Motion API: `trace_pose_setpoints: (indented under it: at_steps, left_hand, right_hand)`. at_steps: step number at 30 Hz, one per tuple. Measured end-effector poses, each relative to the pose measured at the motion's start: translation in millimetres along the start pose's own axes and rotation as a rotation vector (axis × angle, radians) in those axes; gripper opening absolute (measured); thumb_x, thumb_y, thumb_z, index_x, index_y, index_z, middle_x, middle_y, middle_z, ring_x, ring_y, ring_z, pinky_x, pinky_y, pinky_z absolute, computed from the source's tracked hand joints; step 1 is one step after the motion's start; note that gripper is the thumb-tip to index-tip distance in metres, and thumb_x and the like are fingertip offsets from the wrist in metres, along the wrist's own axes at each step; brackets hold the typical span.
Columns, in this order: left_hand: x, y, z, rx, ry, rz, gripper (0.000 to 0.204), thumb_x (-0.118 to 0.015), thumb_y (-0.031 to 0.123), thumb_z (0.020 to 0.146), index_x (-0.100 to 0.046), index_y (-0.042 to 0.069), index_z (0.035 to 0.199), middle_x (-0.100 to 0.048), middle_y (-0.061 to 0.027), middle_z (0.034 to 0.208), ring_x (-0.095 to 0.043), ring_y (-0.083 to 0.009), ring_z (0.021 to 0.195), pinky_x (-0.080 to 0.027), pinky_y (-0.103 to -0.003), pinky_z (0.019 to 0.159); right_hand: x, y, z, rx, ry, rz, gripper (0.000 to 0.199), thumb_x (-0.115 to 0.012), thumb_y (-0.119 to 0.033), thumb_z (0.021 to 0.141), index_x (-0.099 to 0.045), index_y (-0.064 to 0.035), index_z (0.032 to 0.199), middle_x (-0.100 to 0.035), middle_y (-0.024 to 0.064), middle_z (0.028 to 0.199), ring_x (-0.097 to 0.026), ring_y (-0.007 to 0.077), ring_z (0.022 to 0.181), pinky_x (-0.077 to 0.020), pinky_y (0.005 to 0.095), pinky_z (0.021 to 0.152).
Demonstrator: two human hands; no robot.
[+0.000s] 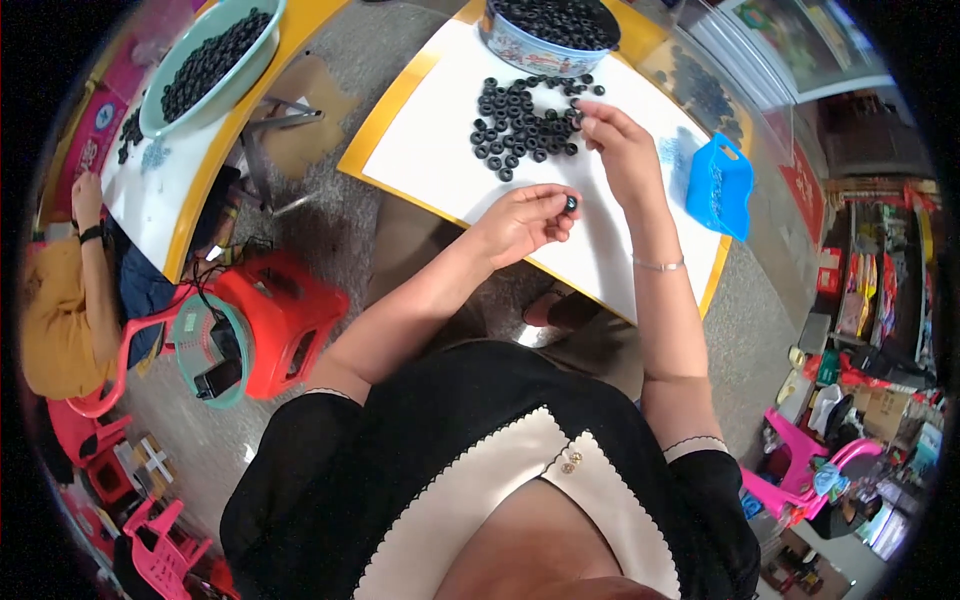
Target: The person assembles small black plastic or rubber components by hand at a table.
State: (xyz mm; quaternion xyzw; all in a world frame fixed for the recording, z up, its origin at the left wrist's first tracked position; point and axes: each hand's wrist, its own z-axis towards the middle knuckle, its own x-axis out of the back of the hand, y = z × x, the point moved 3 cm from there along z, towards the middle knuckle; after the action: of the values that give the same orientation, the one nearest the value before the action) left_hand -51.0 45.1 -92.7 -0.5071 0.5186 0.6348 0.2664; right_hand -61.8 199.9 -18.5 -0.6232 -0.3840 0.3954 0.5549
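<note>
Left hand [522, 222] is nearest, hovering over the white, yellow-edged surface [440, 150]. It pinches one small black rubber ring [571, 204] between thumb and fingertips, other fingers curled in. Right hand [618, 140] is further out with a thin silver bracelet [660, 265] on the wrist. Its fingertips are closed at the right edge of the loose pile of black rubber rings [520, 122]; can't tell if it actually grips one. Pile lies spread on the white surface, just in front of the round patterned tin [530, 48] filled with the same rings. Blue plastic basket [718, 188] sits at the surface's right edge. Far left: another person's hand [86, 198] beside a second surface carrying a teal bowl of black rings [210, 62].
</note>
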Motion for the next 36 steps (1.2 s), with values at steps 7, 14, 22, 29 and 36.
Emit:
trace_pose_setpoints:
  at_steps: [7,14,22,29,36]
  left_hand:
    - [-31.6,5.2,3.9,-0.107,0.108,0.012,0.022,-0.054,0.013,0.091,-0.057,-0.001,0.108,-0.061,-0.0092,0.092,-0.057,-0.0132,0.078,-0.049,-0.027,0.073]
    - [-61.6,-2.6,0.2,-0.115,0.121,0.178,0.022,-0.054,0.011,0.091,-0.056,-0.002,0.108,-0.060,-0.0080,0.089,-0.057,-0.0130,0.078,-0.049,-0.027,0.073]
    - [-77.2,-3.4,-8.9,-0.205,0.135,0.408,0.021,-0.057,0.010,0.089,-0.057,-0.003,0.106,-0.061,-0.0068,0.087,-0.057,-0.0125,0.076,-0.048,-0.027,0.072]
    - [-83.3,0.8,-8.0,-0.282,0.210,0.655,0.020,-0.059,0.012,0.088,-0.059,-0.002,0.103,-0.061,-0.0041,0.083,-0.057,-0.0104,0.073,-0.048,-0.025,0.071]
    - [-87.5,3.6,-5.2,-0.293,0.242,0.914,0.018,-0.055,0.009,0.089,-0.059,-0.004,0.100,-0.059,-0.0025,0.079,-0.055,-0.0093,0.072,-0.045,-0.023,0.069]
  right_hand:
    - [17.6,-5.5,-89.5,0.077,0.099,0.293,0.018,-0.063,0.000,0.080,-0.063,0.0016,0.097,-0.063,0.0044,0.087,-0.054,0.0100,0.074,-0.0432,0.0227,0.070]
    - [11.7,-17.9,-129.7,0.159,0.157,0.175,0.015,-0.063,-0.001,0.081,-0.063,0.0018,0.096,-0.065,0.0056,0.091,-0.059,0.0106,0.082,-0.0472,0.0232,0.077]
    - [12.4,-18.7,-145.5,0.220,0.210,0.091,0.015,-0.064,-0.004,0.082,-0.063,0.0021,0.096,-0.065,0.0045,0.088,-0.058,0.0090,0.081,-0.0466,0.0221,0.075]
    - [12.7,-20.6,-144.2,0.324,0.281,-0.097,0.013,-0.065,-0.003,0.079,-0.066,-0.0011,0.092,-0.063,0.0053,0.085,-0.057,0.0108,0.077,-0.0463,0.0237,0.071]
    - [10.1,-27.2,-149.2,0.610,0.364,-0.494,0.012,-0.064,-0.002,0.076,-0.062,-0.0028,0.088,-0.060,0.0088,0.081,-0.055,0.0234,0.074,-0.0456,0.0317,0.065]
